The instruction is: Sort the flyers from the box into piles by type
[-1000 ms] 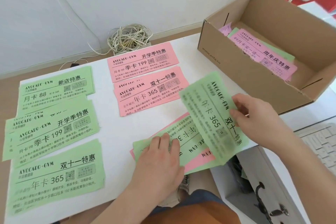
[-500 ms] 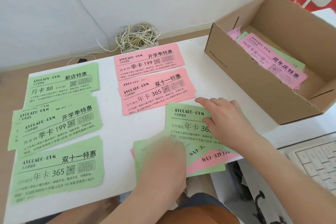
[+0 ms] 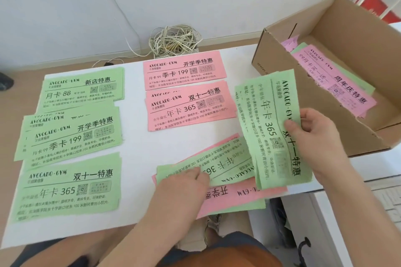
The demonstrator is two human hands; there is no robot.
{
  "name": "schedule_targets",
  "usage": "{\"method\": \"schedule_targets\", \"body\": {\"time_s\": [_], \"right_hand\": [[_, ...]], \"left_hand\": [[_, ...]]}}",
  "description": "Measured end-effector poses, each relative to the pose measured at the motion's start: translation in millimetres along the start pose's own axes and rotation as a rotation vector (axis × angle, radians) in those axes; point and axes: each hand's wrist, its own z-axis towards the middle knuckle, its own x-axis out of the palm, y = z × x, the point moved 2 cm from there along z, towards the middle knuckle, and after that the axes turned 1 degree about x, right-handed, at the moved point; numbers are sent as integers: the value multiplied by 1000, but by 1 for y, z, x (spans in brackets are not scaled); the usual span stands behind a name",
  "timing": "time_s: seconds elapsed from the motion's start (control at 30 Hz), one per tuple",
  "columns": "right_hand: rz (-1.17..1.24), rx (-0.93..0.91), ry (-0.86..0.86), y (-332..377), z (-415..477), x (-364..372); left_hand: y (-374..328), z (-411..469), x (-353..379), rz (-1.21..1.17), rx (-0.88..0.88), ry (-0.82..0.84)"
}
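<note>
A white counter (image 3: pixel 134 158) is standing against a pale wall. Near its front edge, right of the middle, the right hand (image 3: pixel 312 136) is gripping a few green paper flyers printed 365 (image 3: pixel 267 115), turned lengthwise and lifted off the surface. The left hand (image 3: pixel 184 186) is lying with relaxed fingers on the mixed pink-and-green stack (image 3: pixel 238 193) at the front edge, pinning it. The matching green 365 pile (image 3: pixel 67 188) is sitting at the front-left corner, so the held sheets are likely needing a quarter turn and a squared drop there, clear of the neighbouring green 199 pile (image 3: pixel 69 136). The brown cardboard box (image 3: pixel 273 54), flyers inside, is waiting at the right edge.
</note>
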Motion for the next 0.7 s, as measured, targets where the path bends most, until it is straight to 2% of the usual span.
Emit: {"method": "schedule_targets", "body": {"time_s": [0.1, 0.17, 0.27, 0.33, 0.4, 0.47, 0.57, 0.63, 0.7], "right_hand": [[109, -23, -101, 8, -3, -10], [116, -51, -128, 17, -5, -12], [108, -75, -22, 36, -16, 2], [165, -47, 118, 47, -32, 24], [227, -35, 271, 57, -51, 50], [271, -51, 396, 62, -69, 74], [318, -74, 599, 66, -91, 101], [262, -95, 662, 64, -97, 111], [151, -114, 654, 63, -93, 115]], "left_hand": [[26, -10, -13, -225, -165, -212], [42, -21, -21, -360, -269, -426], [53, -38, -39, -352, -363, -798], [45, -43, -52, -269, -323, -876], [25, -43, -53, -219, -224, -840], [4, -38, -42, -243, -150, -721], [-10, -36, -26, -398, -152, -517], [-5, -43, -26, -518, -151, -394], [6, -54, -22, -687, -102, -377]]}}
